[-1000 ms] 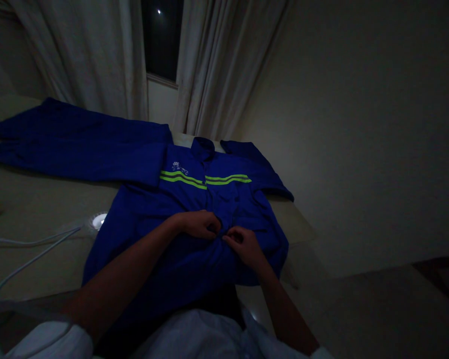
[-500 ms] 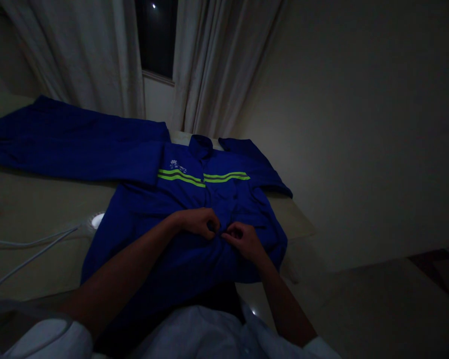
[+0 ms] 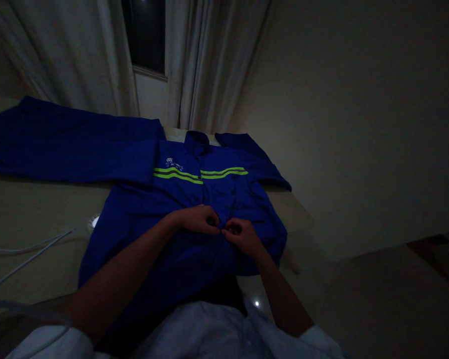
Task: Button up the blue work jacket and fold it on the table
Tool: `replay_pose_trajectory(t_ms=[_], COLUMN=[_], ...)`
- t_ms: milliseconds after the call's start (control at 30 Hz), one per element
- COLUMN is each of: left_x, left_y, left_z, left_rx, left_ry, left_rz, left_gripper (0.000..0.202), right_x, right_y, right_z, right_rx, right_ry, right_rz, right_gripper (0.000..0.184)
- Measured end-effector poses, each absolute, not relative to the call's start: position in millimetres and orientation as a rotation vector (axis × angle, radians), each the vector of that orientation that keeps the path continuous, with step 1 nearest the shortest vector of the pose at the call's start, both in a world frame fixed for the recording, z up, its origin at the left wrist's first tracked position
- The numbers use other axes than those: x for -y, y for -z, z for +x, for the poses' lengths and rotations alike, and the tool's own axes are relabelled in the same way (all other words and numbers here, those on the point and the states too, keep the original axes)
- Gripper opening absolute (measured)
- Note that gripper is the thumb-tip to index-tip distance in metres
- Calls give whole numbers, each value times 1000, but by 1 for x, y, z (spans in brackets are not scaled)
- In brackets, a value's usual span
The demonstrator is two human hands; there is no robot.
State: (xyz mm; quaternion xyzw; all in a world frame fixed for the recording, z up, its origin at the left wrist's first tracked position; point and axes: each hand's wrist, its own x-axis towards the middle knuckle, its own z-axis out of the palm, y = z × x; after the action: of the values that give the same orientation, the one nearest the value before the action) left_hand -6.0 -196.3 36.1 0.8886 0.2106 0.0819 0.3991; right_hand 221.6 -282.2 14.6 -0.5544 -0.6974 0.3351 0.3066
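A blue work jacket (image 3: 179, 194) lies front side up on the table, its collar pointing away from me. Yellow-green reflective stripes cross the chest, with a white logo above them on the left. My left hand (image 3: 200, 219) pinches the front placket low on the jacket. Close beside it, my right hand (image 3: 243, 235) pinches the other side of the placket. The fingertips of both hands nearly meet. Whatever lies between them, such as a button, is too dark and small to make out.
Under the jacket is a pale table (image 3: 41, 209). White cables (image 3: 30, 267) run across its left side. Long curtains (image 3: 205, 65) hang around a dark window (image 3: 144, 37) at the back. A plain wall (image 3: 344, 124) stands on the right.
Both hands stay at the placket; the fingers of my left hand have straightened slightly toward my right fingertips. The view has shifted a little.
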Motion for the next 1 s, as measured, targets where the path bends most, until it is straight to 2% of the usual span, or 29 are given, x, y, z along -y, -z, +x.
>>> replay_pose_trajectory(t_ms=[67, 133, 467, 733, 1000], left_x=[196, 194, 190, 188, 187], left_y=[-36, -34, -28, -25, -20], left_z=[-6, -6, -7, -14, -12], left_rx=[-512, -477, -424, -397, -345], left_ry=[-217, -247, -246, -219, -313], left_rz=[2251, 2259, 2200, 2202, 2125], left_gripper=[31, 35, 29, 18, 33], right_x=[283, 285, 286, 283, 284], right_y=[-14, -14, -12, -12, -15], right_z=[221, 221, 221, 222, 220], right_rx=[1850, 1862, 1865, 1808, 1839], right_ry=[-859, -833, -821, -907, -899], right_rz=[-1464, -1462, -1449, -1429, -1452], right_gripper=[19, 17, 18, 23, 29])
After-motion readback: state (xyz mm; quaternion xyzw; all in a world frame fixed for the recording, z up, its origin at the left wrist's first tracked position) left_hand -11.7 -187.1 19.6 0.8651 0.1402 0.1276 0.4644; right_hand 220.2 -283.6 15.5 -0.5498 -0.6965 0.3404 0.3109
